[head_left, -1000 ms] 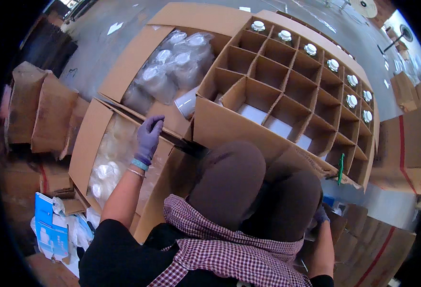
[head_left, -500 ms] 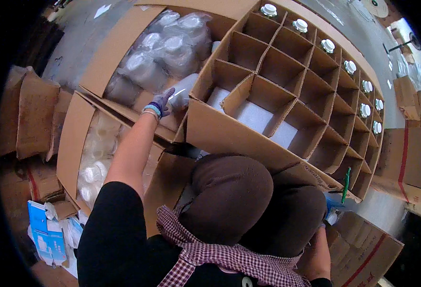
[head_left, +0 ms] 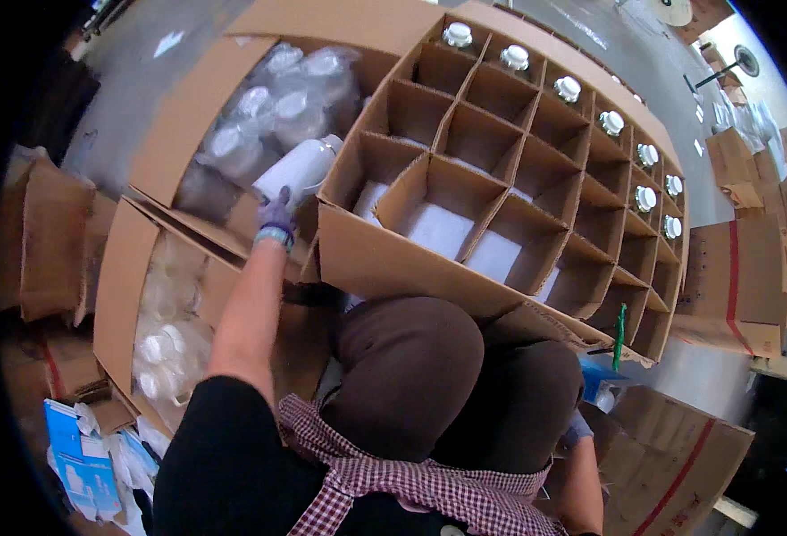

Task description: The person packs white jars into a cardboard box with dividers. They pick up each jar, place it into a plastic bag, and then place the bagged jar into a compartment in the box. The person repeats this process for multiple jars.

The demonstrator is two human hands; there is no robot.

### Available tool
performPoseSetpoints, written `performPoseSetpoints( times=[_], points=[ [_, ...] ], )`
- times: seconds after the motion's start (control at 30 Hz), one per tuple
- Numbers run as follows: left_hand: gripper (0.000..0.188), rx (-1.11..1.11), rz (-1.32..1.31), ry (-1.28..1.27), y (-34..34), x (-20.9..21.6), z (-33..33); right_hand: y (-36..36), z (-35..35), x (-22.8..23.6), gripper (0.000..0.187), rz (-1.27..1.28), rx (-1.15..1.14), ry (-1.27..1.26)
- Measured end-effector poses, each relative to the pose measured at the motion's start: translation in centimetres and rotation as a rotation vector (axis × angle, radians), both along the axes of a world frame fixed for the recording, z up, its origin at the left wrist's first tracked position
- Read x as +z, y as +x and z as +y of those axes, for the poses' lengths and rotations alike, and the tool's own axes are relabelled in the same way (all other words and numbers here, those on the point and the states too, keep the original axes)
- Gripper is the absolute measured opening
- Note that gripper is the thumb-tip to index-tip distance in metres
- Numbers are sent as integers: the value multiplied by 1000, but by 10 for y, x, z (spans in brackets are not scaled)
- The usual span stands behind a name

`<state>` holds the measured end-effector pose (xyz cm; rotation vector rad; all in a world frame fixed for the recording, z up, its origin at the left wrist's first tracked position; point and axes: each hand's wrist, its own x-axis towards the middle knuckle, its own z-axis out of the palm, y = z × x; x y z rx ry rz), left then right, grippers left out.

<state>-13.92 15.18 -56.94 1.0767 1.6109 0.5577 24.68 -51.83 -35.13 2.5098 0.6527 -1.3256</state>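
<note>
My left hand (head_left: pixel 276 216), in a thin purple-grey glove, is closed round the lower end of a whitish bottle (head_left: pixel 300 168). The bottle is tilted, its capped end pointing up and right above the left edge of a divided cardboard box (head_left: pixel 393 255). White-capped bottles (head_left: pixel 567 89) stand in cells along that box's far and right sides, while several near cells show a white bottom. My right hand (head_left: pixel 577 431), gloved too, is low beside my right knee; its fingers are hidden.
Left of the divided box, an open carton (head_left: pixel 179 134) holds bottles in clear plastic wrap (head_left: pixel 237 147). Another carton (head_left: pixel 125 304) with wrapped bottles is nearer me. A green strip (head_left: pixel 620 335) sticks up at the near right corner. Closed cartons (head_left: pixel 711 286) stand at right.
My left hand has lifted the bottle out of the left carton, up beside the divided box. The view has shifted slightly. My right hand stays low by the knee.
</note>
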Motion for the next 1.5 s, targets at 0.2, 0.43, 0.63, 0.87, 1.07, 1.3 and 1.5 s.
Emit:
performPoseSetpoints(
  times=[0.2,0.43,0.63,0.87,1.07,1.3,1.5],
  points=[
    [52,71,-592,409,-59,278,-105,-29,103,165,36,-405,-155,891],
    [57,-253,-313,700,-124,374,-231,-156,259,244,56,754,-487,1187],
    [63,-195,-852,589,-152,316,-267,-186,214,241,72,689,-265,1457],
    [89,-498,-650,246,-73,410,-320,-209,147,241,71,-140,398,1971],
    [59,-630,-379,830,-53,411,-334,-196,111,224,75,194,-191,1516],
    [54,-1106,-624,592,50,468,-321,-166,83,243,65,-665,637,1705],
    [48,-950,-382,693,170,399,-259,-122,38,212,86,-480,-492,1854]
  ],
)
